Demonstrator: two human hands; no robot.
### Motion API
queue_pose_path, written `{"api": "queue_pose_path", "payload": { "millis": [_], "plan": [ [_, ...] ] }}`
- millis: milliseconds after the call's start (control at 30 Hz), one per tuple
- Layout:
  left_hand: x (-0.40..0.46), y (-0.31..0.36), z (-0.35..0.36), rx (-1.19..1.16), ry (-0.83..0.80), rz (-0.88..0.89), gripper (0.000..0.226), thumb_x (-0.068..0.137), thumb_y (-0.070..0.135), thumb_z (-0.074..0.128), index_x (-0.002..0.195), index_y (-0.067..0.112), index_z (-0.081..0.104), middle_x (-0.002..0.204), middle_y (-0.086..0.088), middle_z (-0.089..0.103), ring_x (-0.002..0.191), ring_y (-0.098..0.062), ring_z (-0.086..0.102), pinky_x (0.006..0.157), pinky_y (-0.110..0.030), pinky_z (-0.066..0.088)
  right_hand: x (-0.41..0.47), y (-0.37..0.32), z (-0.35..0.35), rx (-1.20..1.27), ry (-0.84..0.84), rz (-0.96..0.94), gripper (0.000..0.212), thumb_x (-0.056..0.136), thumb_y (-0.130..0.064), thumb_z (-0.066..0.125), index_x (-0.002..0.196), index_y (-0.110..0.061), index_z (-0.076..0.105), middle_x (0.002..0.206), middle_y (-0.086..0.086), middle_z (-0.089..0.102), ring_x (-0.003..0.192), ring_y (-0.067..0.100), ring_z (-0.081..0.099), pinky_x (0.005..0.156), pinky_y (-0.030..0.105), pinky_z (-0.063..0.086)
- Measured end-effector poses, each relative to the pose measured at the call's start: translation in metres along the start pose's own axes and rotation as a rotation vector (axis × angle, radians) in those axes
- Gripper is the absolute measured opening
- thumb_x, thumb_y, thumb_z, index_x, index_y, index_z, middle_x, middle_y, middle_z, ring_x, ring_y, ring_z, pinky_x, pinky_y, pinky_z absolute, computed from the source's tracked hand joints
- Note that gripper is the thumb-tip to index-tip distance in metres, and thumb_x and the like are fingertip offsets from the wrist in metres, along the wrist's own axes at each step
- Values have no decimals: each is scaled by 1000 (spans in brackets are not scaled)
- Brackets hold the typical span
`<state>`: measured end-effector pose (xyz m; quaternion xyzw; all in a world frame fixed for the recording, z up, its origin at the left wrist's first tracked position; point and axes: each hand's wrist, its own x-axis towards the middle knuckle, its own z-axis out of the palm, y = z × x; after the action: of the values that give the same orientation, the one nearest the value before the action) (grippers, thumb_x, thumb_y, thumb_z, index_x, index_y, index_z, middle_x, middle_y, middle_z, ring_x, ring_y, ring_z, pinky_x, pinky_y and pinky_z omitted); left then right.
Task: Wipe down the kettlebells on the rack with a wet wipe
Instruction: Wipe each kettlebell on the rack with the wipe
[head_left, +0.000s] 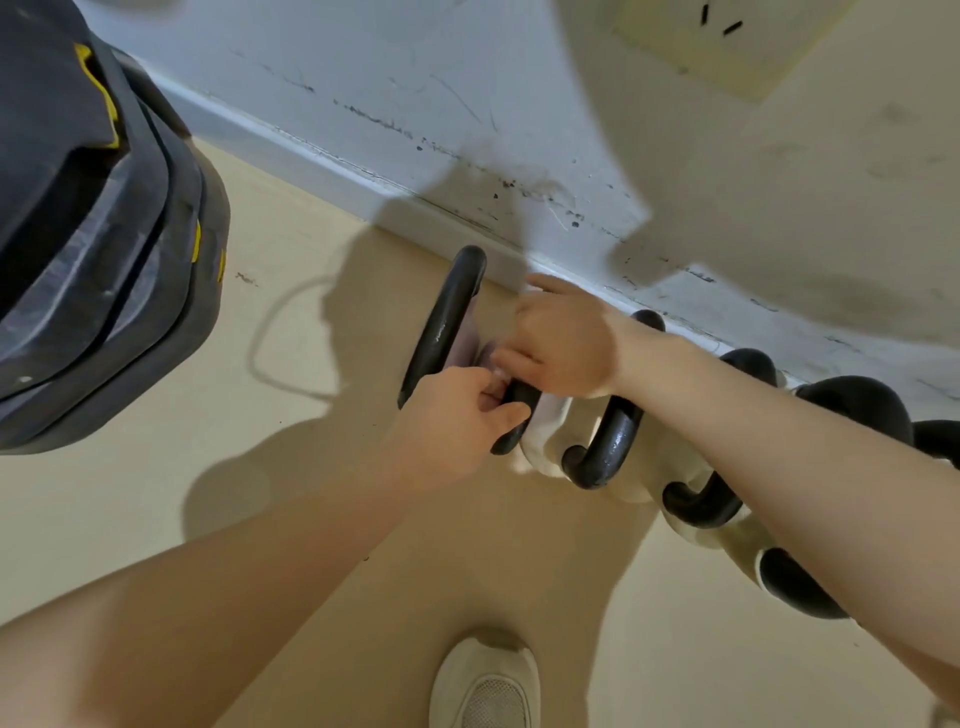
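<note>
Kettlebells (602, 447) stood in a row along the skirting. Left hand (457, 415) curled round one black handle (514, 421); right hand (561, 343) pinched a white wipe (535, 288) just beside it.

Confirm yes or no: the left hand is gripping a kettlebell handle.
Yes. The left hand curls around the second kettlebell handle.

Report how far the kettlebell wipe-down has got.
Done: cannot tell; no kettlebell looks visibly cleaned. In hand: left hand grips a black handle, right hand works beside it on the wipe. Left: seemingly the kettlebells to the right.
</note>
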<state>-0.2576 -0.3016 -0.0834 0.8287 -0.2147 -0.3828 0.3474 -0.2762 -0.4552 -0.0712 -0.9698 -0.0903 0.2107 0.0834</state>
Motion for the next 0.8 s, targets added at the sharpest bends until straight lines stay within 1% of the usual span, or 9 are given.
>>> {"api": "queue_pose_path", "payload": {
  "millis": [100,167,233,333,433,567,667,733,800],
  "plan": [
    [0,-2,-1,-11,12,0,16,84,26,62,93,13,67,64,13,59,60,1,53,57,2,38,6,13,6,460,260,330,40,99,-20,29,83,-4,61,76,8,50,79,23,46,89,41,42],
    [-1,-1,-1,-5,16,7,14,85,26,62,91,15,67,59,15,55,57,3,52,57,3,37,14,7,8,690,347,615,29,99,-12,30,97,-3,57,81,10,44,85,21,41,82,37,41],
    [-3,2,-1,6,16,2,13,85,25,61,85,13,67,56,12,52,54,-1,49,54,-1,38,19,-9,9,902,433,759,23,97,-7,31,84,-16,47,92,6,39,92,18,36,87,37,38],
    [-2,4,-3,17,-11,-16,24,85,22,60,65,10,60,58,2,52,55,-8,45,48,-10,34,15,-46,15,1284,643,960,34,93,-11,31,68,-31,22,79,-5,34,78,21,44,75,33,45],
    [-1,4,-3,12,-33,-12,28,86,21,59,60,11,57,60,0,55,58,-10,47,50,-9,34,2,-64,16,1489,596,990,32,93,-12,36,71,-33,26,82,-3,41,76,20,48,73,33,49],
    [-3,0,-3,-30,-16,12,25,84,25,61,83,1,69,77,-14,68,67,-15,55,55,-13,36,11,-48,1,1641,604,1058,27,93,-17,40,66,-15,41,69,3,47,60,18,47,56,23,41],
    [-4,0,-6,-81,-33,5,22,83,24,62,84,3,71,83,-16,71,69,-16,56,64,-23,41,17,-61,20,1733,581,1190,30,82,-38,40,67,-12,43,75,11,49,72,25,50,68,32,37],
    [-5,-1,-7,-59,-82,0,17,83,20,60,87,8,72,84,-10,72,71,-14,57,62,-17,42,8,-71,25,1749,525,1100,22,77,-33,40,68,-13,46,79,10,47,76,29,47,71,39,38],
    [-5,-1,-9,-94,-115,-23,23,79,17,56,96,14,71,86,-5,70,77,-15,59,65,-13,43,-2,-73,20,1860,542,1084,19,84,-29,41,83,-12,49,82,10,45,80,26,46,77,36,42]
  ]
}}
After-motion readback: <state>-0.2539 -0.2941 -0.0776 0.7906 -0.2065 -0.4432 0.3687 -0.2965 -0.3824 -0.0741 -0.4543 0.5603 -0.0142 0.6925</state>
